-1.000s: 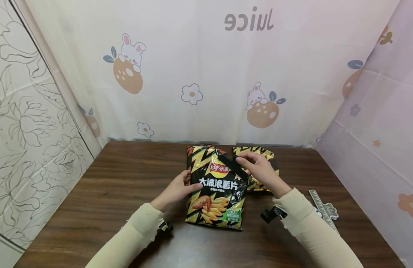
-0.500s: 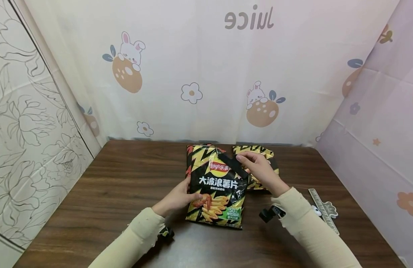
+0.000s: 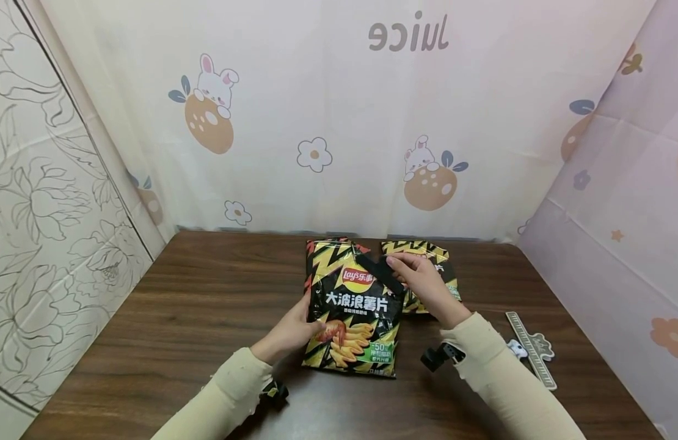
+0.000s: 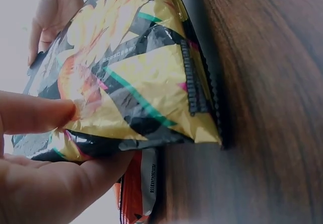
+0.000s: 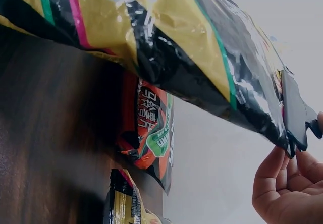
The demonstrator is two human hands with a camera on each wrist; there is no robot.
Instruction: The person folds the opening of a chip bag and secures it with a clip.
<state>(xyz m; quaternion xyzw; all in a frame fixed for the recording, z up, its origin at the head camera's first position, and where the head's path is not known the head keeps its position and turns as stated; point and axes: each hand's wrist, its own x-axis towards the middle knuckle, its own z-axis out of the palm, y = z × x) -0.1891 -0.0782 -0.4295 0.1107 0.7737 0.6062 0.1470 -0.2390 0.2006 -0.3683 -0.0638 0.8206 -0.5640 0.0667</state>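
A black and yellow Lay's chip bag (image 3: 352,324) is held up at a tilt over the table. My left hand (image 3: 292,330) grips its left side, thumb on the printed front and fingers behind, as the left wrist view also shows. Across the bag's upper right corner lies a black bag clip (image 3: 382,273). My right hand (image 3: 425,284) pinches the clip's edge between thumb and fingers; in the right wrist view the clip (image 5: 295,110) sits at the end of the bag. Whether the clip is fully closed cannot be told.
Behind the held bag, mostly hidden, is a red and black chip bag (image 5: 151,118). Another black and yellow chip bag (image 3: 451,287) is at the back right. On the right lie a white ruler-like clip (image 3: 531,351) and a small white figure (image 3: 517,348). A patterned curtain (image 3: 317,201) hangs behind the table.
My left hand has slid down the bag's left side, its thumb now lower on the front. The bag and clip have shifted only slightly; my right hand keeps pinching the clip.
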